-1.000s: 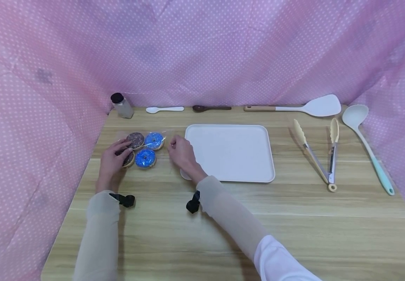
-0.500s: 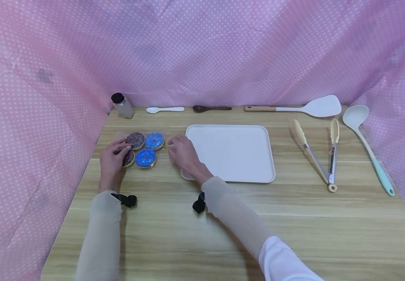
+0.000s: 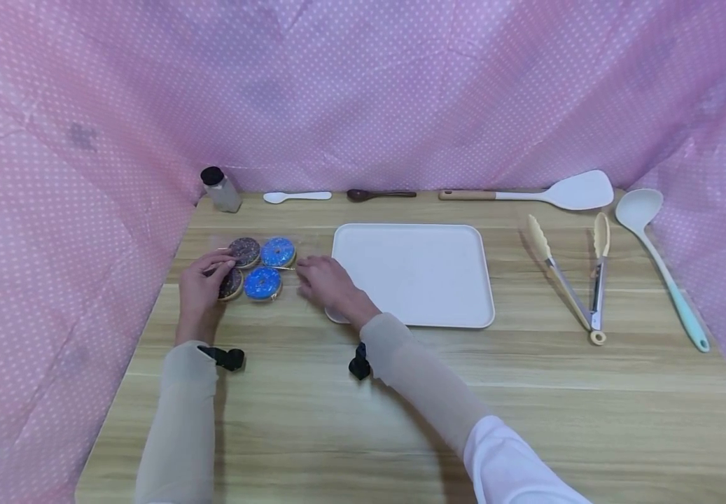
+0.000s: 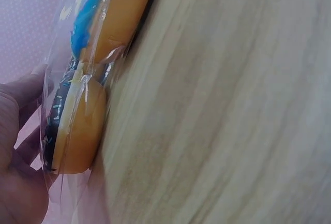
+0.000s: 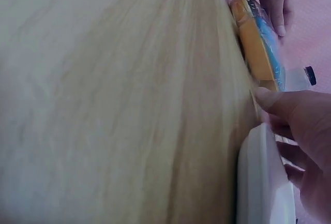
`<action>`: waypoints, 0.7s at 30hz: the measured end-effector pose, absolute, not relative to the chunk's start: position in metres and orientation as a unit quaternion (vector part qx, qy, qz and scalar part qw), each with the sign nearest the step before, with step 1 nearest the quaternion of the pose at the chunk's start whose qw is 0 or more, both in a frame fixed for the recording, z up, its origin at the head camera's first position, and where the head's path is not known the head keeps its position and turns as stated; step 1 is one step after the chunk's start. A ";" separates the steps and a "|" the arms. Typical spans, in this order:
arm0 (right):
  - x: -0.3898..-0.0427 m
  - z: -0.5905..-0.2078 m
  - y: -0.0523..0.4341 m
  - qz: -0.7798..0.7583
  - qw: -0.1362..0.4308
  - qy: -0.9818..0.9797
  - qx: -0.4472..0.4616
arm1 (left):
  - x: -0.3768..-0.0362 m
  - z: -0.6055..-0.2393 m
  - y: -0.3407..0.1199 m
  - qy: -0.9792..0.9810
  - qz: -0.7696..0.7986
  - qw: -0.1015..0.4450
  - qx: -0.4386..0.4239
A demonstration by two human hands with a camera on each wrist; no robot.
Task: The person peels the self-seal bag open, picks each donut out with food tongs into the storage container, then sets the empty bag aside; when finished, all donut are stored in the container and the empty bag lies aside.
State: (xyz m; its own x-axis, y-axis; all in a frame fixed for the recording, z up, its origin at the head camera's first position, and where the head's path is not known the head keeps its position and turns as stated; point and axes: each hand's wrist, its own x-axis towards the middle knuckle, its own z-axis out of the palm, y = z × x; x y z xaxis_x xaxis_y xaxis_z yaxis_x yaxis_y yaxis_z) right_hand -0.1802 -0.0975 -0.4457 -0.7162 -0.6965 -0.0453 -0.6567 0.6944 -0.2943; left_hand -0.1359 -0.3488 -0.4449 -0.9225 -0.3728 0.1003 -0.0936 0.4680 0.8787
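A clear plastic bag (image 3: pixel 270 267) with several toy donuts lies on the table's left side. Inside, two blue donuts (image 3: pixel 262 283) sit to the right of two brown ones (image 3: pixel 245 252). My left hand (image 3: pixel 200 285) holds the bag's left side, fingers bent over the brown donuts. In the left wrist view, the fingers (image 4: pixel 31 87) are against the film beside a brown donut (image 4: pixel 77 125). My right hand (image 3: pixel 331 281) pinches the bag's right end, beside the blue donuts. Its thumb (image 5: pixel 274 99) shows at the film's edge in the right wrist view.
A white tray (image 3: pixel 413 276) lies right of the bag, under the right wrist. Behind stand a black-capped jar (image 3: pixel 221 190), a white spoon (image 3: pixel 296 197), a brown spoon (image 3: pixel 380 194) and a spatula (image 3: pixel 580 190). Tongs (image 3: pixel 597 308) and a ladle (image 3: pixel 659 259) lie at right.
My right hand's fingers have come down and spread lower at the bag's right end, and its wrist has shifted slightly right. The left hand stays at the brown donuts with little movement.
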 end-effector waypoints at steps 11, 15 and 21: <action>-0.181 -0.446 -0.099 -0.097 0.091 0.916 -0.377 | -0.130 -0.427 -0.340 -0.759 -0.612 0.134 0.179; -0.181 -0.446 -0.099 -0.095 0.092 0.917 -0.377 | -0.137 -0.441 -0.348 -0.727 -0.643 0.150 0.187; -0.180 -0.446 -0.099 -0.095 0.096 0.917 -0.376 | -0.139 -0.447 -0.352 -0.719 -0.651 0.176 0.168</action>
